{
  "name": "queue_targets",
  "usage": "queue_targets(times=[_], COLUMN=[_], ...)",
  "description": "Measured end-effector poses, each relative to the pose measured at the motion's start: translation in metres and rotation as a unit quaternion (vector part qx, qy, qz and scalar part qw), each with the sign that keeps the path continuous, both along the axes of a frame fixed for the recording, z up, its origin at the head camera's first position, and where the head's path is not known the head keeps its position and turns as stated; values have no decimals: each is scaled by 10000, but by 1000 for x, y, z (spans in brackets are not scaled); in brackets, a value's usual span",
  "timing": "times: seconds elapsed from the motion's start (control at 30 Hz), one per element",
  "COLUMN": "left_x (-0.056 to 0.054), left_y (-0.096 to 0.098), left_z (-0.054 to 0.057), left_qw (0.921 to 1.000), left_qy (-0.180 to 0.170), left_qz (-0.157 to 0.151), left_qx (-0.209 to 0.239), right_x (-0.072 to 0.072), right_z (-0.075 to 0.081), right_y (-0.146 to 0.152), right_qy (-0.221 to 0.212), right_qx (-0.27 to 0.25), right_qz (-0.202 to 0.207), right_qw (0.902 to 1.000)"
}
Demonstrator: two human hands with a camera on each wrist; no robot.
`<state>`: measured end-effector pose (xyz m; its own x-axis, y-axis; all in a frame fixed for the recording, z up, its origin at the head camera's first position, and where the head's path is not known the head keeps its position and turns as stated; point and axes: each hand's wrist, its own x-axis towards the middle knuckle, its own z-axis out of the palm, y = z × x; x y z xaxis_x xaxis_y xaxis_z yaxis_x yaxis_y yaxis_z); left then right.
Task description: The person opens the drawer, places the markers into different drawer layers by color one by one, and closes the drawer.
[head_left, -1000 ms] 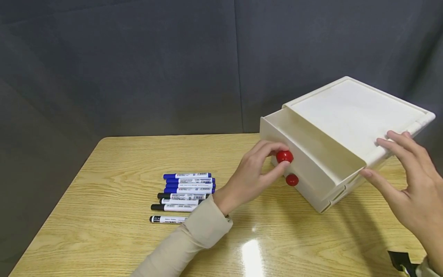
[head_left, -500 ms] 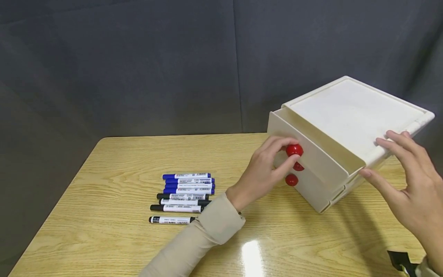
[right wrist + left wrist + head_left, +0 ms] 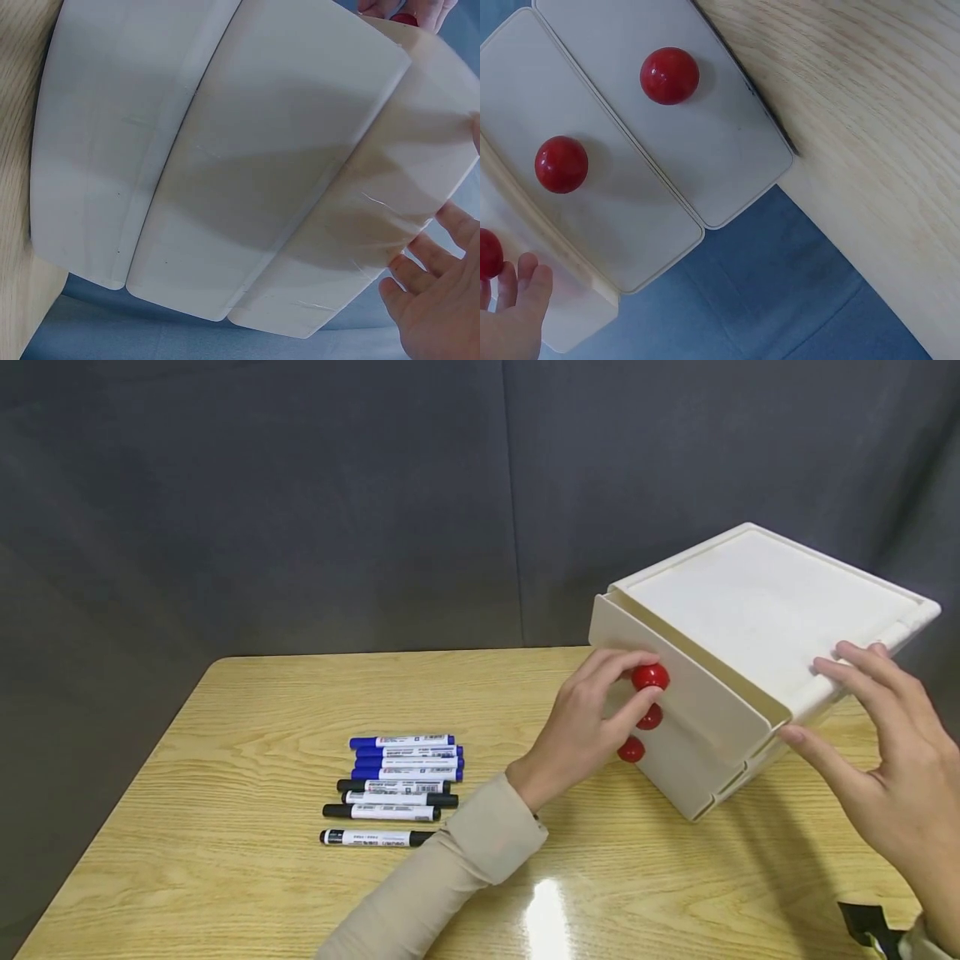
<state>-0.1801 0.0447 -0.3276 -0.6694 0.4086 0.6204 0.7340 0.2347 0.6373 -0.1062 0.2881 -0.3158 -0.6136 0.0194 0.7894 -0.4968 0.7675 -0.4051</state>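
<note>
A white drawer cabinet [image 3: 780, 593] stands at the right of the table, with three drawer fronts bearing round red knobs. Its top drawer [image 3: 690, 681] is pulled out a little, leaving a narrow gap below the cabinet's lid. My left hand [image 3: 581, 718] pinches the top red knob [image 3: 650, 677] between thumb and fingers. The middle knob [image 3: 561, 164] and bottom knob [image 3: 670, 76] show on closed drawers in the left wrist view. My right hand [image 3: 892, 752] rests with spread fingers on the cabinet's near top edge; in the right wrist view its fingertips touch the side wall [image 3: 255, 172].
Left of the cabinet, several blue-capped markers [image 3: 408, 762] and black-capped markers [image 3: 382, 812] lie in a rough column on the wooden table [image 3: 225, 877]. A dark curtain [image 3: 300, 510] hangs behind the table. The left sleeve [image 3: 450, 868] passes close to the lowest marker.
My left hand has moved right and away from me, pushing the top drawer most of the way into the cabinet. The middle knob has come into view. My right hand stays in place.
</note>
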Motion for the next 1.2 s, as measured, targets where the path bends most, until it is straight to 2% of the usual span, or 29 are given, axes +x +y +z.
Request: queue_targets(times=[0.6, 0.87, 1.2], left_x=[-7, -10, -9], left_y=[11, 15, 13], left_z=[0, 1, 1], left_qw=[9995, 9994, 9994], left_qy=[167, 61, -15], left_qz=[154, 171, 102], left_qx=[-197, -289, -329], right_x=[-2, -1, 0], right_z=[-3, -3, -3], right_y=[4, 5, 4], right_qy=[-4, -103, -67], right_qx=[113, 262, 147], right_qz=[-2, -17, -14], right_qw=[9999, 9996, 9999])
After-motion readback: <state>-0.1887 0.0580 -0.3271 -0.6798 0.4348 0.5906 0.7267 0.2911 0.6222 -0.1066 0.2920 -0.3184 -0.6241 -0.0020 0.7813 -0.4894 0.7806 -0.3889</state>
